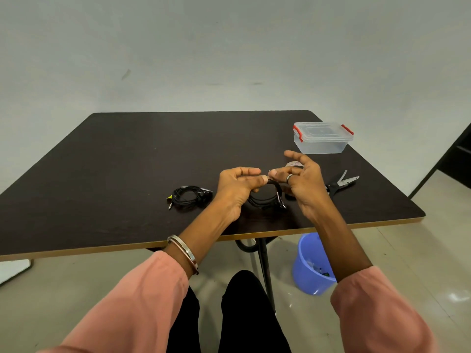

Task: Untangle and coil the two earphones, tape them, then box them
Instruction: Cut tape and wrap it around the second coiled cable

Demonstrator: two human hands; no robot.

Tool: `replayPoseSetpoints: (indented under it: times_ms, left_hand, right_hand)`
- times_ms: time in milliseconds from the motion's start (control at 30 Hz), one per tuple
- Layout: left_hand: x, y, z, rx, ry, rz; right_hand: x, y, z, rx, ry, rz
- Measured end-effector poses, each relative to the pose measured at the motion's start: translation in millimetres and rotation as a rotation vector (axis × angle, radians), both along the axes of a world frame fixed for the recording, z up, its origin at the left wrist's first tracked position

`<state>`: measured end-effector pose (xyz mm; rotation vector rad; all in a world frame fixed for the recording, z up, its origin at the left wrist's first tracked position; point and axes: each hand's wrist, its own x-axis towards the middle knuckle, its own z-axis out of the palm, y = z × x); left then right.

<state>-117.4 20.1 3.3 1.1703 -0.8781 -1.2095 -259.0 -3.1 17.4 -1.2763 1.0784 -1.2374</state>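
both hands up over the near middle of the dark table (pixel 127 154), working one coiled black earphone (pixel 265 197). left hand (pixel 237 187) has fingers curled, thumb and forefinger pinching the top of the coil. right hand (pixel 300 179) pinches the same spot from the other side with thumb and a fingertip, remaining fingers fanned up and out; ring on one finger. something small and pale sits between the two pinches, too small to tell what. coil hangs below the fingers, earbuds at its lower right.

second earphone (pixel 190 196) lies coiled on the table just left of the left hand, jack pointing toward the near edge.

tape roll (pixel 294 163) mostly hidden behind the right hand. scissors (pixel 341 183) right of that hand, blades apart. clear plastic box (pixel 322 137) with red latches, lid on, at the far right of the table. blue bucket (pixel 309 266) on the floor under the near edge.
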Motion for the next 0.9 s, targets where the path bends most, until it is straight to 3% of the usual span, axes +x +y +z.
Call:
replayPoseSetpoints:
  times_ms: [267,400,567,633,767,900]
  left_hand:
    - [-1.2,-2.1,-2.1,0.038,-0.091,0.140]
    - [-1.9,-3.2,-1.0,0.076,-0.010,0.174]
    - [-0.8,-3.6,-2.4,0.137,0.060,0.196]
    - [1.0,-3.4,-3.8,0.143,0.067,0.208]
    - [4.0,-2.4,-1.9,0.106,0.016,0.217]
    - [3.8,1.5,3.8,0.051,-0.083,0.217]
  right_hand:
    - [2.3,2.7,-9.4,-0.358,0.304,-0.003]
    - [-0.6,6.4,-15.2,-0.542,0.478,0.041]
    - [-6.7,5.3,-21.1,-0.839,0.830,0.087]
    - [-11.7,4.9,-20.5,-0.806,0.751,0.116]
    - [-11.6,8.1,-16.8,-0.642,0.377,-0.008]
    - [-2.4,0.8,-9.9,-0.544,0.484,-0.040]
